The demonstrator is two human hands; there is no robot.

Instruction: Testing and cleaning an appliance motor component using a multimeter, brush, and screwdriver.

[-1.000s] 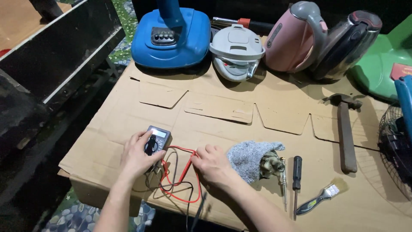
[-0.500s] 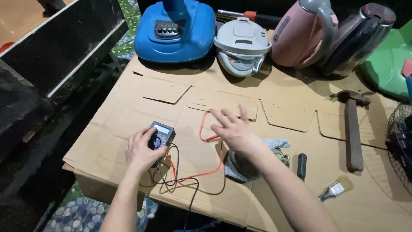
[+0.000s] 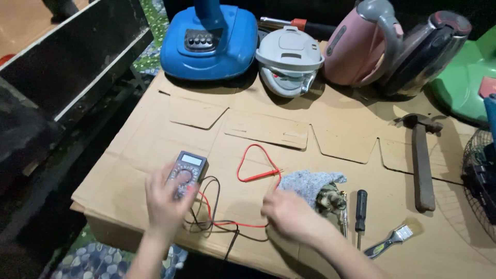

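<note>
Left hand (image 3: pixel 166 199) rests fingers on the multimeter (image 3: pixel 187 169); right hand (image 3: pixel 289 214), blurred, grip unclear, lies beside the red lead (image 3: pixel 254 164). Steady the meter; draw leads slowly, untangled.

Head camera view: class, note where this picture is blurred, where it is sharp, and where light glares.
Head view: both hands, left and right, smear with motion blur; the wooden-handled hammer and black-handled screwdriver stay sharp; soft highlights glare on the glossy blue plastic appliance and pink electric kettle; the left edge falls into shadow.
</note>
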